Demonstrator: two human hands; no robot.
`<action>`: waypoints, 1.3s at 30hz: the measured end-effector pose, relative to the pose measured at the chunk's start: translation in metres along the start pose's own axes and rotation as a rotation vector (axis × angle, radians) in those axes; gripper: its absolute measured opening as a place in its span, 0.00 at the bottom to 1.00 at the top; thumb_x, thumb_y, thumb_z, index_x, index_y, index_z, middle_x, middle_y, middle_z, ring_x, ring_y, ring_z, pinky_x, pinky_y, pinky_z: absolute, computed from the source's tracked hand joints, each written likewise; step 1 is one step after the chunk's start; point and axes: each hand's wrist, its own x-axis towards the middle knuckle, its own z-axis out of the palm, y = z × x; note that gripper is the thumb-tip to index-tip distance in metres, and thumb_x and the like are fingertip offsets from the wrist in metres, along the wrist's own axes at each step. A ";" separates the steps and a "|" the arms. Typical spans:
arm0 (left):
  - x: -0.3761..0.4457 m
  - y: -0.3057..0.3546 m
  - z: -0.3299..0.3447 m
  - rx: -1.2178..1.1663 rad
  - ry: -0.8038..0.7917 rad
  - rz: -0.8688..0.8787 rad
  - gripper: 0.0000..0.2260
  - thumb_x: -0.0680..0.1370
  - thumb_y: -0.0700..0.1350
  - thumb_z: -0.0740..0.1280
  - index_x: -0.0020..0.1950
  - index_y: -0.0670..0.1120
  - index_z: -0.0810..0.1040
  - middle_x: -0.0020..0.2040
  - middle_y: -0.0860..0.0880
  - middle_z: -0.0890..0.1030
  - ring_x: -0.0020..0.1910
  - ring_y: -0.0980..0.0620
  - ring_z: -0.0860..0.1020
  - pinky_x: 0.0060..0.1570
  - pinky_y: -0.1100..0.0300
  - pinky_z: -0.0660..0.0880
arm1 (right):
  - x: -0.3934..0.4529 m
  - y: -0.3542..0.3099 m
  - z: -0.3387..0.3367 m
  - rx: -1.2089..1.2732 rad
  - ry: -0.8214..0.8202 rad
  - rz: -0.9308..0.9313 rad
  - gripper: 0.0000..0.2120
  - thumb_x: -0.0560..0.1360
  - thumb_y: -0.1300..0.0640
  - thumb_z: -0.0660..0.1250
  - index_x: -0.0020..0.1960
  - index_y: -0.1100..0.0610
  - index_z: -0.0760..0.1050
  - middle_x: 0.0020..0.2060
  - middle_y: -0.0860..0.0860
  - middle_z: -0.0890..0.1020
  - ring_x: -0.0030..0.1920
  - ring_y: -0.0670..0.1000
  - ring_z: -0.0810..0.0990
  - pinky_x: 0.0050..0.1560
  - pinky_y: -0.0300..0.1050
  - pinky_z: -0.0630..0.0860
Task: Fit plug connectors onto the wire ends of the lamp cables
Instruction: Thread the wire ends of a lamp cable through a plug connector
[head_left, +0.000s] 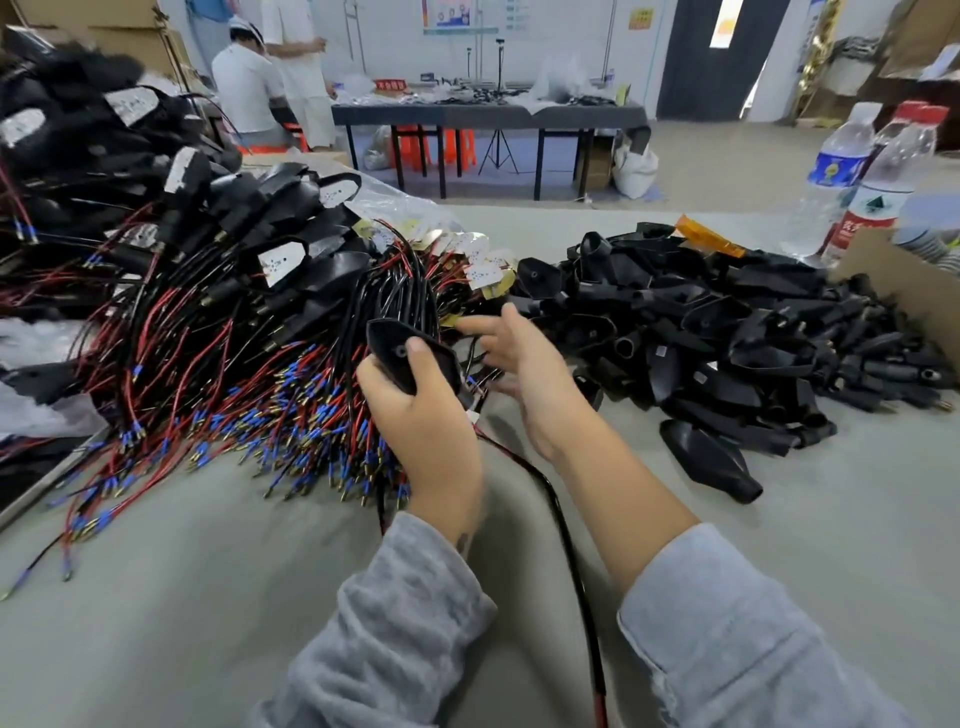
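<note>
My left hand (421, 415) grips a black lamp housing (400, 358), thumb pressed on its top. A black-and-red cable (561, 519) runs from under that hand down toward me. My right hand (524, 364) hovers just right of the housing with fingers spread and blurred, holding nothing I can make out. A small white connector (474, 415) shows between the two hands. Left of centre lies a heap of red and black lamp cables (249, 374) with blue-sleeved wire ends (291, 415).
A pile of empty black housings (727, 332) covers the grey table (208, 597) on the right. Finished lamps (156, 171) stack at the far left. Water bottles (852, 171) and a cardboard box (904, 280) stand far right. People work at a far table (488, 114).
</note>
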 end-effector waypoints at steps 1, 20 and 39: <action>0.002 0.001 -0.001 -0.027 0.018 -0.004 0.01 0.81 0.46 0.62 0.50 0.53 0.71 0.51 0.42 0.80 0.48 0.43 0.81 0.46 0.48 0.78 | 0.001 0.003 0.004 0.001 -0.118 0.047 0.25 0.84 0.45 0.47 0.59 0.53 0.81 0.64 0.52 0.77 0.66 0.49 0.72 0.67 0.51 0.66; 0.005 -0.007 0.001 -0.069 -0.158 -0.273 0.05 0.82 0.44 0.61 0.56 0.53 0.72 0.60 0.38 0.78 0.53 0.44 0.80 0.57 0.46 0.78 | -0.015 0.000 -0.037 -0.175 0.630 -0.419 0.16 0.73 0.61 0.60 0.30 0.67 0.62 0.24 0.54 0.61 0.28 0.49 0.58 0.33 0.47 0.56; 0.001 -0.013 0.006 -0.100 -0.029 -0.169 0.08 0.81 0.44 0.62 0.57 0.56 0.74 0.57 0.48 0.81 0.55 0.50 0.81 0.60 0.46 0.77 | 0.048 -0.005 0.008 -0.558 -0.029 -0.277 0.18 0.82 0.54 0.59 0.71 0.47 0.71 0.50 0.53 0.75 0.46 0.47 0.74 0.46 0.42 0.70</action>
